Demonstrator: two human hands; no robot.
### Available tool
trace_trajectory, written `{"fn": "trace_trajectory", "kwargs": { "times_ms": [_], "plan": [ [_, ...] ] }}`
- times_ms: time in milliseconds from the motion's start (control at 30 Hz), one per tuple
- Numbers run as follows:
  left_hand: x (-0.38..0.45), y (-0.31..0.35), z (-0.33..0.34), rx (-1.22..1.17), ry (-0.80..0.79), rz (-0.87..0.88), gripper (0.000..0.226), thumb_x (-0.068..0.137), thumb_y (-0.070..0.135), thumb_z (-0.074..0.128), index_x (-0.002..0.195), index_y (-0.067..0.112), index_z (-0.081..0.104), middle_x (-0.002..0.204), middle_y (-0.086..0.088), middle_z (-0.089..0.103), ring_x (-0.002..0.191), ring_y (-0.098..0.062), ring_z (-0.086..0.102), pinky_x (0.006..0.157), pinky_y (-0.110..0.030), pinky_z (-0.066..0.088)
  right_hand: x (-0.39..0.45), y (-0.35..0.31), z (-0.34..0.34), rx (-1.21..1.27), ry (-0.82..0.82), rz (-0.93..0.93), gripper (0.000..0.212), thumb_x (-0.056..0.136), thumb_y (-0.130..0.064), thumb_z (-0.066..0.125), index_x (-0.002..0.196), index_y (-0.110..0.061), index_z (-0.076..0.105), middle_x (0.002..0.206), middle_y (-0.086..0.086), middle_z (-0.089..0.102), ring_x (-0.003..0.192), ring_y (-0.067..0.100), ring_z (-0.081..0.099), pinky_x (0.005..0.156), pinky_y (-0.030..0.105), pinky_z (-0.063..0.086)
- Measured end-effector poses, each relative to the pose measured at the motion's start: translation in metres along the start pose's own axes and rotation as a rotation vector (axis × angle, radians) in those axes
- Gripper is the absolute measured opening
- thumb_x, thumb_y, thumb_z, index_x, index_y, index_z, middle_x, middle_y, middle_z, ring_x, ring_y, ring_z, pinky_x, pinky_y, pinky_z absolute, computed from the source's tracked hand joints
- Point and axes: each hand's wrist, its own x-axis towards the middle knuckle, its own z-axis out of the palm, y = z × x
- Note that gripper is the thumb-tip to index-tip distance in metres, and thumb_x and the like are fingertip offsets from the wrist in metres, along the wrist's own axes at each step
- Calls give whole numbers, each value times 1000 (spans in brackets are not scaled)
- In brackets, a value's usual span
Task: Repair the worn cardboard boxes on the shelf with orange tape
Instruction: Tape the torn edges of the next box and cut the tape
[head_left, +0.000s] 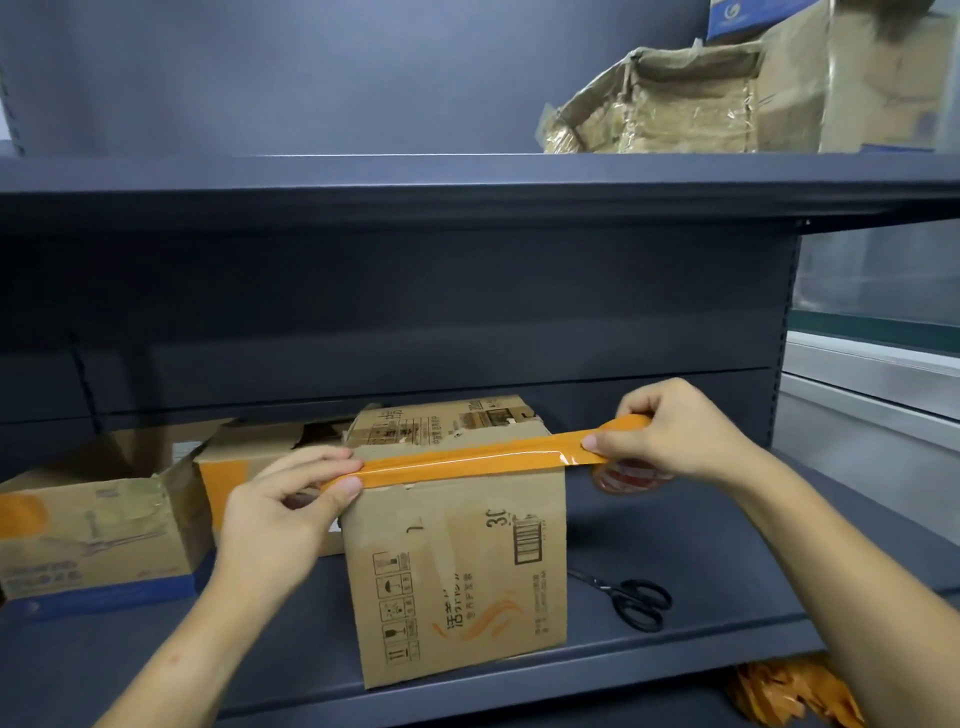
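A worn cardboard box (457, 561) stands on the middle shelf (701, 545), printed side facing me. A strip of orange tape (467, 460) runs along its top front edge. My left hand (280, 514) pinches the strip's left end at the box's left corner. My right hand (670, 436) grips the orange tape roll (626, 452) just past the box's right corner, thumb on the strip.
Black scissors (636, 600) lie on the shelf right of the box. Two more worn boxes (98, 535) (249, 467) stand at the left and behind. Torn boxes (654, 98) fill the upper shelf at the right. Crumpled orange tape scraps (789, 696) lie below at the lower right.
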Motion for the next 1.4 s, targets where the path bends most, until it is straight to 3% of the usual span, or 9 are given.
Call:
{"fn": "trace_trajectory", "kwargs": {
  "times_ms": [167,333,533,733,933,1033,1167,1300,1400],
  "plan": [
    [5,11,-1,233,-21,31,28,80,11,80,89,37,73,113,14,63,112,-11,57,94,-35,47,3,3,-1,28,9,-29,47,72,-55,81,64,-11,66,51,-2,53,46,8,48,48,27,40],
    [7,48,20,575,-135,334,36,79,11,74,109,30,73,112,18,54,115,-14,47,102,-39,39,-1,11,2,49,12,-56,41,81,-52,76,66,-15,69,65,12,61,56,8,53,59,30,44],
    [21,94,98,553,-414,503,26,95,37,61,118,32,70,114,17,64,110,-8,54,97,-32,47,-4,9,7,102,7,-77,46,88,-50,70,66,-9,66,69,18,62,59,15,53,63,34,45],
    [42,105,148,304,-559,306,25,100,31,53,117,29,71,113,14,69,101,-3,57,86,-22,41,-7,11,5,183,63,-79,28,81,-35,53,64,-15,61,62,-1,52,62,13,46,66,36,37],
    [61,92,154,235,-738,33,29,104,26,45,128,30,61,109,18,69,96,2,58,72,-14,39,-6,20,-4,218,51,-93,16,78,-30,56,72,-23,69,80,4,65,82,30,64,80,50,54],
    [69,97,156,286,-742,41,22,102,31,48,116,35,64,103,17,66,96,-4,59,74,-22,44,-4,20,-4,193,61,-123,11,78,-29,58,79,-24,68,85,3,65,83,26,65,80,49,57],
    [84,123,171,319,-879,65,15,92,28,60,100,36,70,101,15,66,98,-8,61,87,-33,50,-2,18,-2,186,98,-144,17,75,-27,61,89,-31,53,66,-9,55,68,14,52,63,40,49],
    [88,135,187,202,-999,65,16,79,14,66,94,18,72,100,-8,70,89,-23,64,87,-44,53,-2,15,-5,157,105,-149,25,73,-29,56,94,-33,43,69,-10,56,88,33,53,76,47,54],
    [92,128,189,85,-1065,8,14,86,12,64,96,10,73,103,-15,70,89,-24,64,91,-49,52,-2,15,-6,51,116,-185,26,69,-29,42,93,-39,37,71,-11,53,88,27,47,80,41,44]
  ]
}}
